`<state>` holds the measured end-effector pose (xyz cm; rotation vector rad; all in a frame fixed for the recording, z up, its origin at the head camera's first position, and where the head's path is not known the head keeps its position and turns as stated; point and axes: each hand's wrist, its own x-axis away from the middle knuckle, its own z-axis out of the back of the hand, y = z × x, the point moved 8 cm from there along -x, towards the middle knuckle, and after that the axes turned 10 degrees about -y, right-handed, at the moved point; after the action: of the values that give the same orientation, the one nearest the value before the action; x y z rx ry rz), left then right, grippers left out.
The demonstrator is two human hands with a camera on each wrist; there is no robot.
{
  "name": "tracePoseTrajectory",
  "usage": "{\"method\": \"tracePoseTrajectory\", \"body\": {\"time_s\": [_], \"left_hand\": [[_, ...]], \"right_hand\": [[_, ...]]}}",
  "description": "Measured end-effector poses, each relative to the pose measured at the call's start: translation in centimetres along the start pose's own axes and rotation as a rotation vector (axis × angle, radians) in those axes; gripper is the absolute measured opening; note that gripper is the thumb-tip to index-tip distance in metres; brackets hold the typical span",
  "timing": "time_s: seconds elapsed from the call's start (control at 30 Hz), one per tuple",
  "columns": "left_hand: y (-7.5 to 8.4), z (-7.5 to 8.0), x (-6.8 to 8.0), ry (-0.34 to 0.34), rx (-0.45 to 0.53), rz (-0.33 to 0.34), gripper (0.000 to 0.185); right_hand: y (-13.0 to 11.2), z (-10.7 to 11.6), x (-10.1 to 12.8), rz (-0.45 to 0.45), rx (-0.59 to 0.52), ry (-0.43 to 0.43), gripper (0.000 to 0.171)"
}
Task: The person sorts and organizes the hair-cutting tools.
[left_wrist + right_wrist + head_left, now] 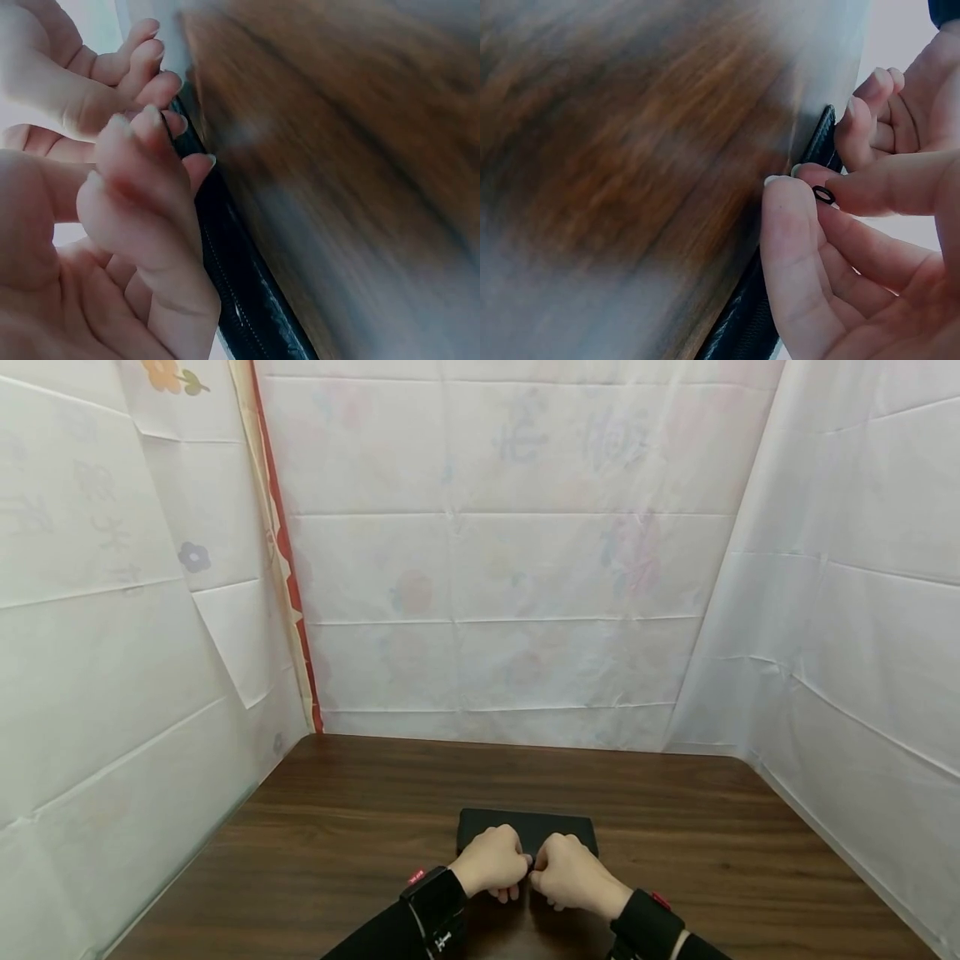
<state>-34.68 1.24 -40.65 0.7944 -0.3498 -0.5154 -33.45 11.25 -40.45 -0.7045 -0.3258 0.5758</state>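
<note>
A flat black zippered case [538,828] lies on the table, with both hands meeting at its near edge. In the left wrist view, the zipper teeth [229,289] run along its side. My right hand [573,874] pinches a small black zipper pull [824,195], whose ring end shows between thumb and finger. Right beside it, my left hand [491,862] pinches the case's edge close to the pull; its fingertips partly hide what they hold. The fingers of both hands nearly touch.
The dark brown wooden table [360,802] extends around the case on all sides. White printed sheets [487,568] hang as walls at the back, left and right. A red-and-cream strip [288,560] runs down the back left corner.
</note>
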Motion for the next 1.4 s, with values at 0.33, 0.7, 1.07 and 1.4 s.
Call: {"method": "tracePoseTrajectory", "body": {"time_s": [0.33, 0.7, 1.07, 1.4], "left_hand": [[-0.2, -0.3, -0.5, 0.000, 0.051, 0.033, 0.043], [-0.8, -0.7, -0.7, 0.041, 0.154, 0.129, 0.033], [-0.5, -0.8, -0.6, 0.083, 0.034, 0.188, 0.027], [0.5, -0.8, -0.7, 0.151, -0.185, 0.124, 0.035]], "right_hand": [[-0.1, -0.1, 0.0, 0.027, 0.023, 0.023, 0.029], [-0.1, -0.3, 0.2, 0.055, 0.037, 0.027, 0.028], [0.0, -0.2, 0.3, 0.066, 0.091, 0.010, 0.024], [-0.4, 1.0, 0.6, 0.100, 0.253, 0.006, 0.023]]}}
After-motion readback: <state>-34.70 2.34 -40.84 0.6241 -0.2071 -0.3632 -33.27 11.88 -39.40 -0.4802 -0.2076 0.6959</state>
